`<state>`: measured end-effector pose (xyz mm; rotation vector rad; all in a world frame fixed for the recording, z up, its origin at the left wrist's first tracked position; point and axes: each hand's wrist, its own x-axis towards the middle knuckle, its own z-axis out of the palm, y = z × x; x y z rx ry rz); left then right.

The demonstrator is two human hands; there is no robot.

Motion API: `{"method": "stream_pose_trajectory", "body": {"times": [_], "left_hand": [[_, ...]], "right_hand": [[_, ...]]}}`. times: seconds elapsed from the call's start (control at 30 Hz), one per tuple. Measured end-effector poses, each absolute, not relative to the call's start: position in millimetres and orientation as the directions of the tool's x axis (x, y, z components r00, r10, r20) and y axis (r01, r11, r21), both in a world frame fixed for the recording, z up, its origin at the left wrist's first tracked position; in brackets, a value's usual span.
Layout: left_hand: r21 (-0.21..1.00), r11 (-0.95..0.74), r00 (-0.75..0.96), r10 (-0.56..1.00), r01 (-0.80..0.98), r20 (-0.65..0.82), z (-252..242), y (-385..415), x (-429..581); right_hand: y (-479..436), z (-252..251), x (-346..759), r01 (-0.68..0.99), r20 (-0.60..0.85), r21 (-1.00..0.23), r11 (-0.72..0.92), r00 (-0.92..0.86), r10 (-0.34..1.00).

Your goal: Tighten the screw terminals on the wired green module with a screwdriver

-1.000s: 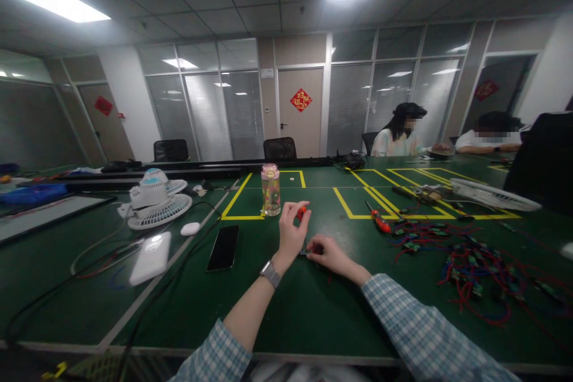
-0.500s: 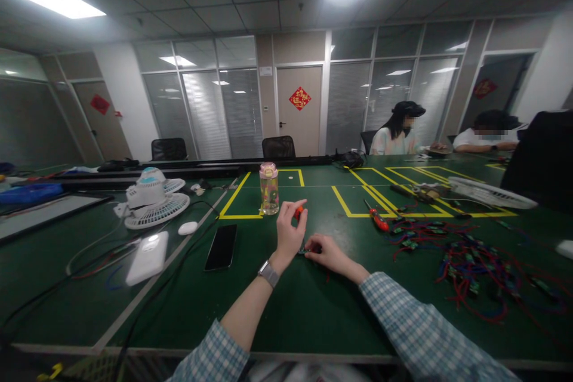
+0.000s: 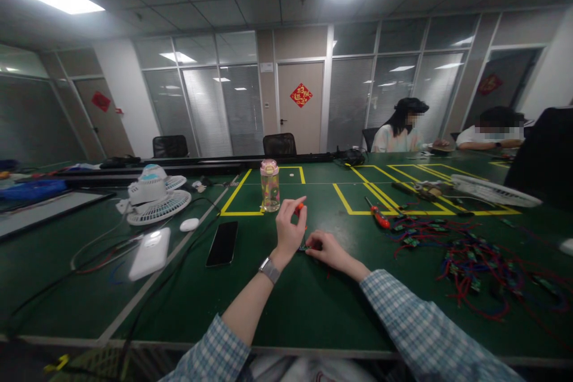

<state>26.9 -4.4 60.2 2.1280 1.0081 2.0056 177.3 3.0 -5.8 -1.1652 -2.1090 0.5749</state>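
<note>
My left hand (image 3: 290, 228) is closed around a small screwdriver with an orange-red handle (image 3: 299, 209); it stands roughly upright, and most of it is hidden by the fingers. Just below and to the right, my right hand (image 3: 326, 249) pinches a small green circuit board (image 3: 304, 248) against the table. The screwdriver's lower end is near the board, but I cannot tell whether they touch. A short red wire (image 3: 328, 275) shows under my right hand.
Several wired circuit boards (image 3: 470, 262) are heaped at right, behind them a red screwdriver (image 3: 380, 217). A bottle (image 3: 270, 186) stands beyond my left hand. A black phone (image 3: 222, 243), white power bank (image 3: 150, 253) and fan (image 3: 156, 197) lie left. Two people sit at the far right.
Both hands hold nearly the same position and grip. The whole view has shifted slightly; the things on the table have not moved.
</note>
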Motion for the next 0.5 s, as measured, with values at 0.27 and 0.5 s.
{"method": "stream_pose_trajectory", "body": {"times": [0.27,0.5], "left_hand": [[0.48,-0.785,-0.019,0.515,0.392,0.857,59.7,-4.4,26.8],[0.491,-0.781,-0.011,0.528,0.387,0.849,60.1,-5.2,26.3]], "right_hand": [[2.6,-5.3,178.3,0.562,0.335,-0.644,0.52,-0.403,0.851],[2.5,-4.4,178.8,0.57,0.341,-0.631,0.526,-0.405,0.848]]}}
